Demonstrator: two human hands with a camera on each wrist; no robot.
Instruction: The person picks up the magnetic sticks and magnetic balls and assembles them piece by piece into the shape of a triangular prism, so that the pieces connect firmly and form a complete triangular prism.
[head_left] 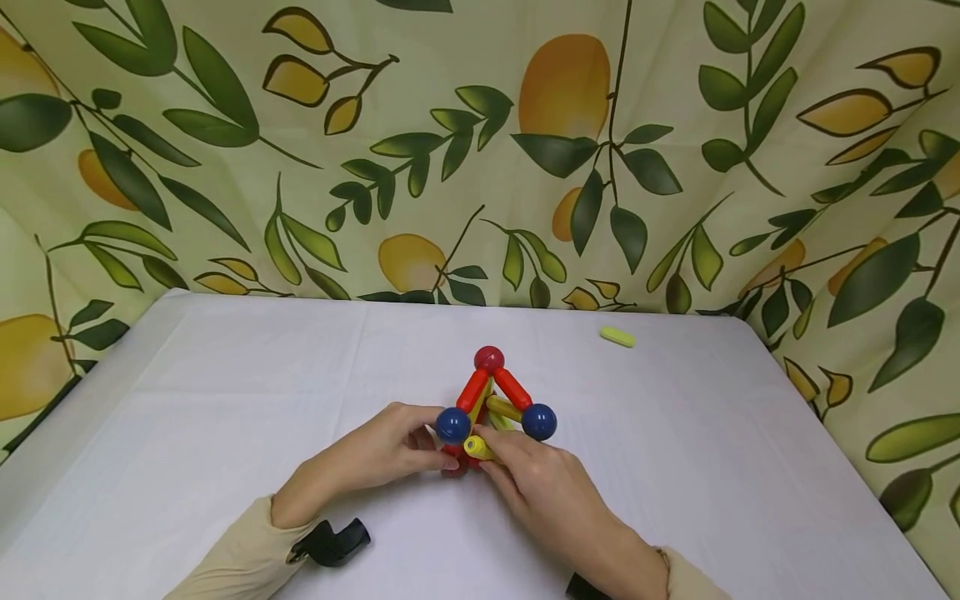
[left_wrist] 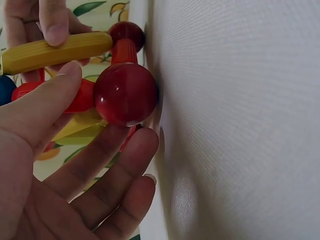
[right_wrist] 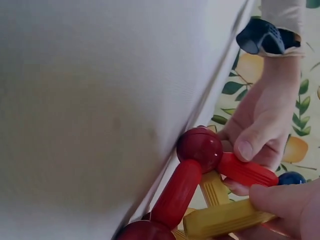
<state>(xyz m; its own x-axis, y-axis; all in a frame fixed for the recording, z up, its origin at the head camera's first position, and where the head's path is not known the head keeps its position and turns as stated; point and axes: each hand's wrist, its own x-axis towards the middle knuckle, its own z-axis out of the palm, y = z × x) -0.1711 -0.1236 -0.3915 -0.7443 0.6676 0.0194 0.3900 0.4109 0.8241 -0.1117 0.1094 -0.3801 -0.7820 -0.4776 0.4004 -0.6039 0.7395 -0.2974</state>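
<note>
In the head view a frame of toy building rods and balls stands on the table. A red ball (head_left: 489, 359) tops it, joined by two red rods (head_left: 513, 390) to a pair of blue balls (head_left: 539, 422). My left hand (head_left: 382, 446) is at its left side, pinching a lower red rod (right_wrist: 247, 170) beside a red ball (left_wrist: 126, 94) close to the tabletop. My right hand (head_left: 551, 483) holds a ridged yellow rod (right_wrist: 220, 220) between thumb and fingers, its near end pointing out toward me. More yellow rods inside the frame are partly hidden by the hands.
A loose yellow-green rod (head_left: 617, 336) lies near the back edge of the white-covered table (head_left: 225, 358). Behind it hangs a leaf-and-fruit patterned curtain (head_left: 450, 167). A black device (head_left: 332, 543) is strapped at my left wrist.
</note>
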